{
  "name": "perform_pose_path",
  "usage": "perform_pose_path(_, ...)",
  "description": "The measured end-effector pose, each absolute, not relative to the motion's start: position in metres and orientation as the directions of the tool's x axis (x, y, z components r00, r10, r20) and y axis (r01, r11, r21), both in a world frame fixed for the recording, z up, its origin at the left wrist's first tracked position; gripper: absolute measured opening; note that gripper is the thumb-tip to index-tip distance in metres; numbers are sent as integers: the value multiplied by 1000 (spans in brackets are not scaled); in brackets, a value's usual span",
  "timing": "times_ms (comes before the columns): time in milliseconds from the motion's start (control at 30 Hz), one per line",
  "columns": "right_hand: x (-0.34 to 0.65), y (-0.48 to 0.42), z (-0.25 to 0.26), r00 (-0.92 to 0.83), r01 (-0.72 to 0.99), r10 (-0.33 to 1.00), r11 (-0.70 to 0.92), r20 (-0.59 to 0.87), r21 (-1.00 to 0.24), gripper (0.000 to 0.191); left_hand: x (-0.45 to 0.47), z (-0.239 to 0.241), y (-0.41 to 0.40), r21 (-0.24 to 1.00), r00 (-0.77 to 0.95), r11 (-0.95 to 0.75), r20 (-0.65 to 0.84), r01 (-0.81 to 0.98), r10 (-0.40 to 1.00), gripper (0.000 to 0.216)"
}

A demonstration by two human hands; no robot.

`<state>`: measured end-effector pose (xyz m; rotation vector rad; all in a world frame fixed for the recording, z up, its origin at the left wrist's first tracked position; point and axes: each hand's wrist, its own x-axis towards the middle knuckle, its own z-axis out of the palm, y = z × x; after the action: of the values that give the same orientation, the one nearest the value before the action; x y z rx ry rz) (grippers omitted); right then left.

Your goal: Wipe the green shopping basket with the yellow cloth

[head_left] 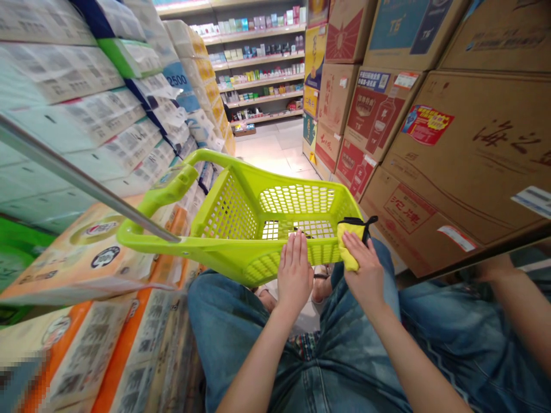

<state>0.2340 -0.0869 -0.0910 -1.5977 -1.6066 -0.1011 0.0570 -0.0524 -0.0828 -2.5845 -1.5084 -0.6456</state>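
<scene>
A lime-green plastic shopping basket [241,212] with perforated walls and a loop handle lies tilted in front of my knees, its opening facing me. My left hand [294,274] rests flat on the basket's near rim, fingers stretched out together. My right hand [365,269] presses a small yellow cloth with black trim [350,241] against the basket's right corner, fingers laid over it. I am crouched in blue jeans [344,355], and bare toes show under the basket.
Stacked packs of tissue paper [86,115] line the left side, with a metal bar [77,178] slanting across them. Brown cardboard cartons [451,155] are piled on the right. The tiled aisle [275,149] runs ahead to stocked shelves [258,63].
</scene>
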Motion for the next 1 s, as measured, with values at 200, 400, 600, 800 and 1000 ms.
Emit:
perform_pose_path(200, 169, -75, -72, -37, 797, 823, 367, 567, -480, 77, 56, -87, -51, 108, 416, -494, 405, 863, 814, 69)
perform_pose_path(400, 197, -84, -79, -90, 801, 832, 387, 547, -457, 79, 55, -85, -52, 121, 437, -523, 409, 844, 801, 73)
perform_pose_path(600, 258, -100, -103, 68, 851, 809, 258, 584, -457, 71, 57, -84, -52, 141, 432, -519, 399, 843, 809, 78)
perform_pose_path(800, 238, -92, -102, 192, 860, 765, 171, 614, -482, 71, 57, -85, -52, 144, 429, -519, 403, 843, 809, 78)
perform_pose_path(1000, 175, -76, -85, -42, 812, 785, 388, 618, -437, 78, 55, -86, -51, 127, 431, -521, 417, 844, 800, 72)
